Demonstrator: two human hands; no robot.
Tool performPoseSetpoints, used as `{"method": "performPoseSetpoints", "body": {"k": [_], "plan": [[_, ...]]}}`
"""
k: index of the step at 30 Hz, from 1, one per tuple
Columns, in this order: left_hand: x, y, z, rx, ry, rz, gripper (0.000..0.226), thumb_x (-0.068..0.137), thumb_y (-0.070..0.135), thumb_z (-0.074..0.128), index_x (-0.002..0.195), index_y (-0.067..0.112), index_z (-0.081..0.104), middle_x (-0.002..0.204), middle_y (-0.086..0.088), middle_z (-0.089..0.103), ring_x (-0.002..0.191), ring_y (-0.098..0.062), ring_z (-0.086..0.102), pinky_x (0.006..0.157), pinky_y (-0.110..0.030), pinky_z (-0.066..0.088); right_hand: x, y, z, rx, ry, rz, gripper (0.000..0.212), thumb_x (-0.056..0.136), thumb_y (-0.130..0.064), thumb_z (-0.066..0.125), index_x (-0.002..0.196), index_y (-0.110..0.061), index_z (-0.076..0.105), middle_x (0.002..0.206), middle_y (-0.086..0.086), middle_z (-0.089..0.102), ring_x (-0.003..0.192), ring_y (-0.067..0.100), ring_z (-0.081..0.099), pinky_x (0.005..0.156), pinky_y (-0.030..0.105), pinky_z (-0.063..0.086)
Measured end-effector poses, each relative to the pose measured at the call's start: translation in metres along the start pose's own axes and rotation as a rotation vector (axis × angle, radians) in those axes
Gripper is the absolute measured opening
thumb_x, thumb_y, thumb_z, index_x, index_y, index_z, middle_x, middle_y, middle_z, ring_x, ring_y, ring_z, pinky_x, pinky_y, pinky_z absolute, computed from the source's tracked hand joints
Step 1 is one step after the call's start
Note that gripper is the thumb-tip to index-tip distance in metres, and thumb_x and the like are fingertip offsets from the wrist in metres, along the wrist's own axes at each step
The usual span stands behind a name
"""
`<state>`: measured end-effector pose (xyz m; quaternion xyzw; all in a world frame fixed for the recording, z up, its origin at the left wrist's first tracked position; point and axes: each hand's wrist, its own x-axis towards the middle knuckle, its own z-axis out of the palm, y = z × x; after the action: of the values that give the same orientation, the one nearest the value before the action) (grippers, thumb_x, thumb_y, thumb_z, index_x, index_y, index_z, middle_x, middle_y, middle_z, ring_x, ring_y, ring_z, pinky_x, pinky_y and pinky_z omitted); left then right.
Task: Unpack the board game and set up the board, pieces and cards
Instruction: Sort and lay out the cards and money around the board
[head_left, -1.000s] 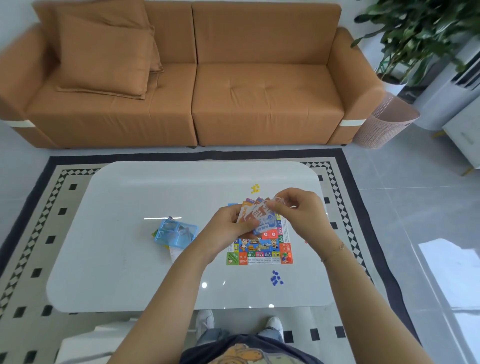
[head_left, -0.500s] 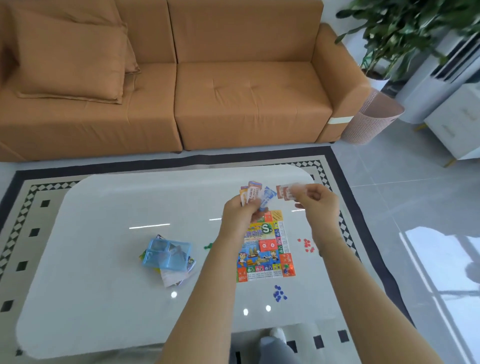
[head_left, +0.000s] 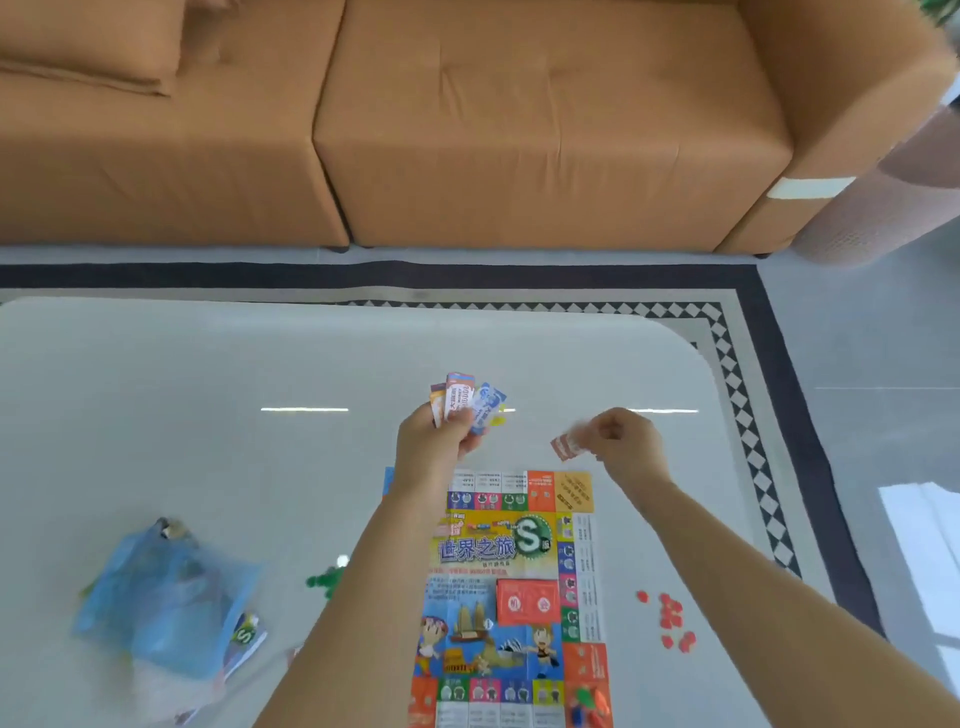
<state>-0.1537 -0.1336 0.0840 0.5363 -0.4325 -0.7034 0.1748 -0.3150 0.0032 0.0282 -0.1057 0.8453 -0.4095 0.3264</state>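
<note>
The colourful game board (head_left: 511, 587) lies flat on the white table (head_left: 208, 415), partly under my left forearm. My left hand (head_left: 431, 447) holds a fanned bundle of paper notes (head_left: 465, 402) above the board's far edge. My right hand (head_left: 623, 439) pinches a small red card (head_left: 567, 446), blurred, just beyond the board's far right corner. Red pieces (head_left: 670, 621) lie in a loose group to the right of the board. Green pieces (head_left: 324, 579) sit to its left. A red card stack (head_left: 527, 603) rests on the board.
A translucent blue plastic box (head_left: 166, 597) lies at the left over a booklet (head_left: 247, 636). An orange sofa (head_left: 467, 119) stands beyond the table, and a patterned rug (head_left: 753, 415) surrounds it. A pinkish basket (head_left: 883, 208) stands at the right.
The view has dipped down and come closer to the table. My right hand has drawn away to the right of the bundle with a red card and lowered toward the table.
</note>
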Motion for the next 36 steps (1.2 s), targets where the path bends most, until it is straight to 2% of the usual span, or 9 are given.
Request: {"method": "performPoseSetpoints", "body": {"k": [4, 10, 13, 16, 20, 22, 26, 32, 36], "plan": [[0.058, -0.016, 0.005, -0.029, 0.053, 0.06, 0.016, 0.094, 0.003, 0.053, 0.106, 0.008, 0.062, 0.104, -0.013, 0.066, 0.093, -0.023, 0.065, 0.072, -0.018, 0.057, 0.058, 0.018, 0.044, -0.032, -0.045, -0.097, 0.013, 0.081, -0.018, 0.074, 0.08, -0.011, 0.063, 0.079, 0.002, 0.064, 0.068, 0.015, 0.054, 0.056, 0.023, 0.042], [0.085, -0.043, 0.003, 0.016, 0.028, 0.076, 0.016, 0.094, 0.006, 0.054, 0.104, 0.013, 0.064, 0.097, -0.005, 0.07, 0.08, -0.014, 0.069, 0.076, -0.02, 0.057, 0.093, 0.039, 0.075, -0.136, 0.147, -0.386, 0.008, 0.082, -0.007, 0.067, 0.084, -0.012, 0.061, 0.087, -0.002, 0.055, 0.072, 0.011, 0.051, 0.058, 0.007, 0.036], [0.084, -0.049, 0.001, 0.032, -0.002, 0.043, 0.016, 0.094, 0.005, 0.054, 0.098, 0.017, 0.064, 0.091, -0.003, 0.071, 0.073, -0.01, 0.07, 0.075, -0.022, 0.057, 0.096, 0.041, 0.077, -0.148, 0.162, -0.395, 0.028, 0.079, -0.011, 0.07, 0.105, -0.016, 0.06, 0.104, -0.005, 0.047, 0.078, 0.002, 0.049, 0.059, 0.006, 0.036], [0.077, -0.047, 0.005, 0.065, -0.047, 0.01, 0.017, 0.094, 0.005, 0.054, 0.105, 0.012, 0.064, 0.092, -0.005, 0.071, 0.077, -0.014, 0.07, 0.076, -0.022, 0.057, 0.089, 0.03, 0.07, -0.166, 0.162, -0.375, 0.042, 0.079, -0.015, 0.07, 0.117, -0.019, 0.053, 0.109, -0.006, 0.041, 0.087, 0.006, 0.046, 0.058, 0.008, 0.033], [0.046, -0.02, 0.006, 0.06, -0.155, -0.032, 0.016, 0.093, 0.005, 0.055, 0.101, 0.011, 0.067, 0.089, -0.006, 0.072, 0.081, -0.016, 0.07, 0.072, -0.02, 0.057, 0.039, -0.002, 0.046, -0.074, 0.215, -0.333, 0.018, 0.089, -0.018, 0.06, 0.107, -0.021, 0.058, 0.099, -0.005, 0.052, 0.065, 0.005, 0.044, 0.057, 0.014, 0.039], [0.022, -0.001, 0.005, 0.094, -0.225, -0.047, 0.015, 0.093, 0.006, 0.056, 0.099, 0.013, 0.068, 0.091, -0.008, 0.073, 0.084, -0.019, 0.07, 0.073, -0.022, 0.057, 0.0, -0.029, 0.034, 0.035, 0.132, -0.328, 0.008, 0.091, -0.016, 0.058, 0.094, -0.023, 0.063, 0.09, -0.008, 0.059, 0.06, 0.008, 0.045, 0.058, 0.019, 0.041], [-0.025, 0.031, -0.001, 0.229, -0.379, -0.053, 0.011, 0.089, 0.011, 0.063, 0.096, 0.017, 0.068, 0.091, -0.006, 0.074, 0.083, -0.019, 0.071, 0.075, -0.025, 0.058, -0.075, -0.084, 0.015, 0.115, -0.012, -0.371, 0.006, 0.09, -0.025, 0.063, 0.085, -0.025, 0.067, 0.08, -0.012, 0.064, 0.061, 0.007, 0.053, 0.055, 0.018, 0.043], [-0.118, 0.08, -0.035, 0.331, -0.514, -0.057, 0.02, 0.089, 0.009, 0.063, 0.109, 0.009, 0.066, 0.102, -0.016, 0.071, 0.095, -0.029, 0.069, 0.084, -0.033, 0.057, -0.176, -0.14, -0.012, 0.009, 0.081, -0.36, 0.012, 0.08, -0.031, 0.074, 0.084, -0.033, 0.063, 0.081, -0.012, 0.061, 0.067, 0.008, 0.054, 0.059, 0.022, 0.047], [-0.173, 0.124, -0.063, 0.409, -0.615, -0.039, 0.016, 0.089, 0.008, 0.064, 0.104, 0.011, 0.067, 0.103, -0.013, 0.072, 0.096, -0.026, 0.069, 0.087, -0.036, 0.056, -0.246, -0.167, -0.02, 0.115, 0.093, -0.308, 0.015, 0.078, -0.024, 0.077, 0.072, -0.024, 0.063, 0.066, -0.011, 0.059, 0.059, 0.005, 0.048, 0.056, 0.018, 0.042]]}}
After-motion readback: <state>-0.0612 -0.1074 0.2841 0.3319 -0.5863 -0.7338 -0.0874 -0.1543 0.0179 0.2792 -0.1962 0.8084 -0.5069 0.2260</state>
